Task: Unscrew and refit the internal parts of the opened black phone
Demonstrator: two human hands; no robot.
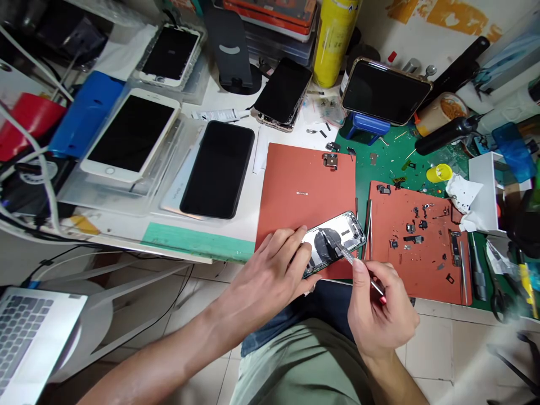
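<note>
My left hand [276, 259] is closed on the left end of an opened phone housing [348, 233], fingers over its top side and thumb at the near edge. The housing is tilted over the near part of a reddish-brown mat [306, 194]. Inside it is a round black patch [324, 244] on a silvery surface. My right hand [382, 309] grips a slim metal hand tool [348, 256] with a dark tip. That tip is at the black patch; whether it touches is unclear. The tool's exact kind cannot be made out.
A second reddish-brown mat [422, 270] on the right bears several small phone parts. Left of the mats lie a black phone [218, 169] and a white phone [130, 135]. A propped phone [386, 90] and yellow can [335, 42] stand behind. A laptop [37, 337] is lower left.
</note>
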